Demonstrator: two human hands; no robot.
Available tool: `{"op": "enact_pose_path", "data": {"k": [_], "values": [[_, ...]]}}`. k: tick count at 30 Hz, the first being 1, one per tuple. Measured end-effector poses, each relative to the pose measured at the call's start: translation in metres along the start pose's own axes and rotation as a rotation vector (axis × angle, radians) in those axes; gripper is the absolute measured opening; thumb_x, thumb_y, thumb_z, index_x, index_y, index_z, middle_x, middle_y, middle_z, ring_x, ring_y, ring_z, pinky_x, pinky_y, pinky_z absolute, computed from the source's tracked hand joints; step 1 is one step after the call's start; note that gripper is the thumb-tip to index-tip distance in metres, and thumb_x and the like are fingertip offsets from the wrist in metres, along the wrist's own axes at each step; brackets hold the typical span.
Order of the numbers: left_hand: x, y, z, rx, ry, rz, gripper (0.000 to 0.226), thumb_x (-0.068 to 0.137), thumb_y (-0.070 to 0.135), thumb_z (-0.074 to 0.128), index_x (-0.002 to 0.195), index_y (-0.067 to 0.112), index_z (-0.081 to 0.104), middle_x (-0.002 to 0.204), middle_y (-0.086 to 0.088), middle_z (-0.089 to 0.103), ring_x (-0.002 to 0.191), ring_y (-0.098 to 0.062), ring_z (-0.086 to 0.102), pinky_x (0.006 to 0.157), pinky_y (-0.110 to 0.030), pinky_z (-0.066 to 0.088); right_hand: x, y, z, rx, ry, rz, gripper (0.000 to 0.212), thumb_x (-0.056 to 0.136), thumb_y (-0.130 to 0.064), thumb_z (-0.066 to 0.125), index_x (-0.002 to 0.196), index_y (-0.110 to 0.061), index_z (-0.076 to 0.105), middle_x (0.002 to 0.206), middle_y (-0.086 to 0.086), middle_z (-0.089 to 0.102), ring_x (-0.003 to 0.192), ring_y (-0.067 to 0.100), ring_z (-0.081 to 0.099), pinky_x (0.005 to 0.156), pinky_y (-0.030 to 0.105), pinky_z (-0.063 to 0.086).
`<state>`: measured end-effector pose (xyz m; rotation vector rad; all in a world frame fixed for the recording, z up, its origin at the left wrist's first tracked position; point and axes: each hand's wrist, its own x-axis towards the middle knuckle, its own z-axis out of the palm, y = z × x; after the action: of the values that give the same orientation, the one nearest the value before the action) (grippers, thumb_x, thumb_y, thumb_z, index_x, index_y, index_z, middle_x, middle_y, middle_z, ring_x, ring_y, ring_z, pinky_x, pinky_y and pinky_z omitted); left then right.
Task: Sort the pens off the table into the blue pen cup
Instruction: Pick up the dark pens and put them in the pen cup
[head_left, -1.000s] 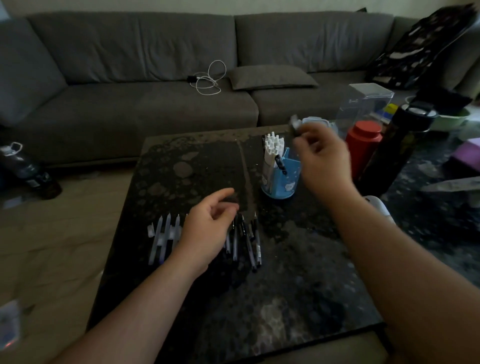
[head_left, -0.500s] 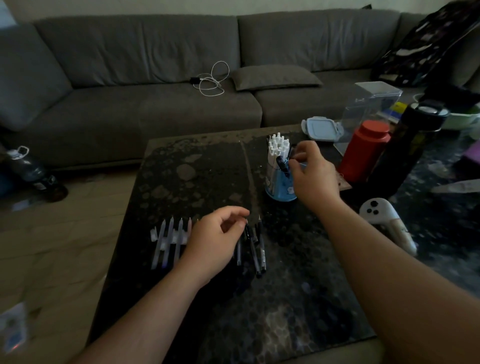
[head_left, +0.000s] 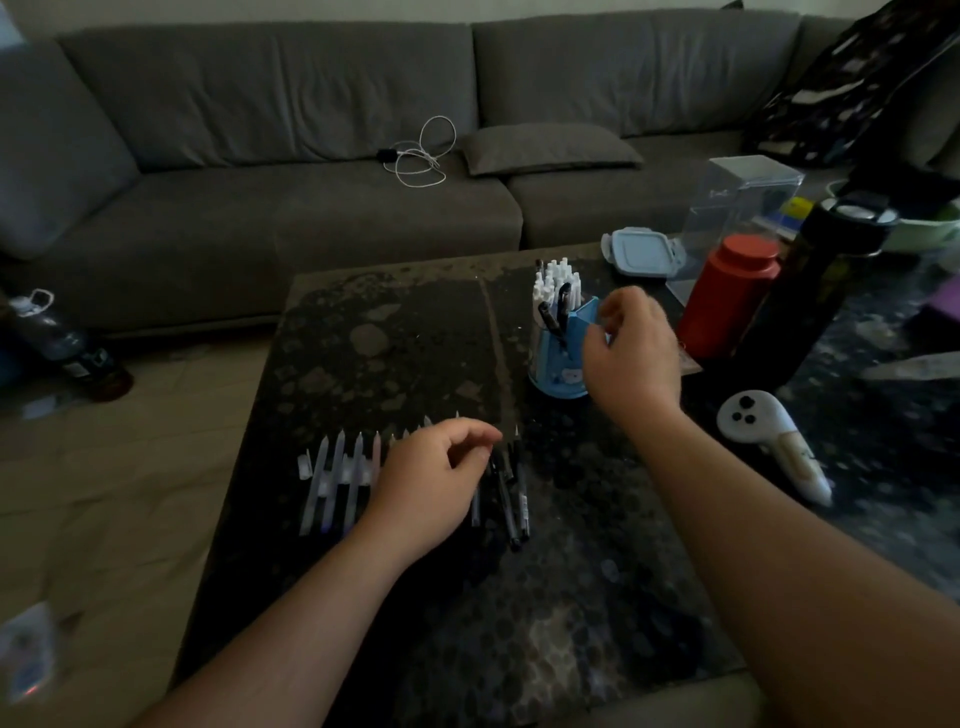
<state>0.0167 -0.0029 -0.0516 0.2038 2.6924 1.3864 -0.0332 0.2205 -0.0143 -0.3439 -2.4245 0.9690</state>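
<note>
The blue pen cup (head_left: 558, 364) stands at the table's far middle, holding several white pens (head_left: 556, 278) and two black pens (head_left: 557, 312). My right hand (head_left: 631, 364) hovers just right of the cup, fingers apart and empty. A row of clear pens (head_left: 337, 478) and several black pens (head_left: 511, 493) lie on the dark table (head_left: 571, 597) nearer to me. My left hand (head_left: 431, 478) rests over the middle of that row and hides some pens. Its fingers are curled, with thumb and forefinger nearly meeting by the black pens. Whether they pinch one is hidden.
Right of the cup stand a red canister (head_left: 727, 296), a tall black bottle (head_left: 810, 291), a clear box (head_left: 737, 208) and a grey lid (head_left: 641, 252). A white controller (head_left: 769, 441) lies at the right. A grey sofa (head_left: 311, 182) sits behind, a bottle (head_left: 62, 343) on the floor at left.
My right hand lowered a black pen into the cup, let go, and has drawn back to the cup's right side. My left hand's fingers have curled closer together over the pens.
</note>
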Motion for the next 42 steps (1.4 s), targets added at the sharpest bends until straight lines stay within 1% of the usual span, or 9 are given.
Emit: {"op": "enact_pose_path", "data": {"k": [3, 7, 10, 13, 16, 24, 34, 37, 42], "values": [[0.005, -0.004, 0.002, 0.157, 0.043, 0.023, 0.021, 0.105, 0.027, 0.063, 0.113, 0.041, 0.076, 0.103, 0.026, 0.062, 0.094, 0.003, 0.059, 0.081, -0.018, 0.046, -0.011, -0.009, -0.006, 0.053, -0.156, -0.009, 0.014, 0.097, -0.023, 0.068, 0.095, -0.028, 0.055, 0.091, -0.005, 0.064, 0.082, 0.012, 0.063, 0.065, 0.029, 0.048], [0.011, -0.012, 0.007, 0.33, 0.096, 0.067, 0.022, 0.101, 0.029, 0.066, 0.116, 0.042, 0.076, 0.112, 0.015, 0.063, 0.11, -0.012, 0.059, 0.095, -0.031, 0.048, -0.03, -0.018, 0.005, -0.297, -0.822, -0.045, 0.022, 0.095, -0.046, 0.074, 0.09, -0.027, 0.063, 0.09, -0.002, 0.067, 0.082, 0.013, 0.065, 0.071, 0.031, 0.055], [0.012, -0.007, 0.012, 0.452, 0.093, 0.038, 0.027, 0.102, 0.038, 0.062, 0.127, 0.045, 0.071, 0.127, 0.012, 0.062, 0.121, -0.014, 0.053, 0.101, -0.031, 0.042, -0.041, -0.011, 0.016, -0.5, -1.053, 0.016, 0.036, 0.09, -0.06, 0.075, 0.093, -0.026, 0.066, 0.094, -0.001, 0.068, 0.086, 0.015, 0.065, 0.076, 0.034, 0.056], [0.009, -0.001, 0.018, 0.553, 0.053, 0.016, 0.035, 0.103, 0.049, 0.057, 0.138, 0.047, 0.064, 0.135, 0.008, 0.055, 0.128, -0.018, 0.046, 0.101, -0.033, 0.032, -0.041, -0.008, 0.015, -0.508, -1.078, 0.051, 0.033, 0.088, -0.055, 0.078, 0.091, -0.025, 0.067, 0.094, -0.001, 0.068, 0.087, 0.016, 0.065, 0.075, 0.034, 0.052], [0.01, 0.0, 0.026, 0.608, 0.006, 0.001, 0.047, 0.1, 0.059, 0.057, 0.144, 0.044, 0.059, 0.133, 0.003, 0.051, 0.126, -0.022, 0.044, 0.104, -0.035, 0.037, -0.037, -0.008, 0.007, -0.434, -1.054, 0.112, 0.021, 0.09, -0.04, 0.078, 0.094, -0.024, 0.066, 0.098, 0.002, 0.068, 0.09, 0.019, 0.066, 0.077, 0.034, 0.054], [0.008, -0.003, 0.043, 0.689, 0.012, 0.066, 0.053, 0.097, 0.06, 0.058, 0.147, 0.045, 0.057, 0.124, 0.004, 0.049, 0.122, -0.023, 0.042, 0.102, -0.037, 0.044, -0.04, 0.0, 0.004, -0.581, -0.978, 0.129, 0.041, 0.089, -0.059, 0.076, 0.09, -0.023, 0.056, 0.095, 0.002, 0.065, 0.084, 0.016, 0.064, 0.065, 0.031, 0.049], [0.003, 0.003, 0.048, 0.791, 0.042, 0.242, 0.038, 0.098, 0.058, 0.06, 0.127, 0.036, 0.07, 0.123, 0.008, 0.057, 0.119, -0.02, 0.045, 0.096, -0.038, 0.039, -0.033, 0.008, -0.001, -0.577, -0.968, 0.245, 0.034, 0.099, -0.042, 0.069, 0.081, -0.014, 0.062, 0.076, 0.008, 0.07, 0.063, 0.018, 0.069, 0.055, 0.028, 0.049], [0.0, 0.004, 0.051, 0.958, 0.061, 0.381, 0.027, 0.101, 0.046, 0.058, 0.116, 0.03, 0.074, 0.114, 0.005, 0.065, 0.112, -0.024, 0.049, 0.088, -0.04, 0.037, -0.034, 0.005, -0.001, -0.527, -0.96, 0.303, 0.036, 0.104, -0.044, 0.061, 0.09, -0.011, 0.065, 0.079, 0.01, 0.073, 0.063, 0.021, 0.071, 0.059, 0.03, 0.054], [0.002, 0.005, 0.056, 0.995, 0.098, 0.383, 0.022, 0.103, 0.037, 0.057, 0.103, 0.027, 0.076, 0.103, 0.004, 0.07, 0.106, -0.025, 0.054, 0.084, -0.041, 0.036, -0.031, 0.004, 0.0, -0.471, -0.943, 0.353, 0.036, 0.107, -0.045, 0.055, 0.101, -0.011, 0.065, 0.087, 0.014, 0.074, 0.068, 0.024, 0.075, 0.07, 0.036, 0.064]]}}
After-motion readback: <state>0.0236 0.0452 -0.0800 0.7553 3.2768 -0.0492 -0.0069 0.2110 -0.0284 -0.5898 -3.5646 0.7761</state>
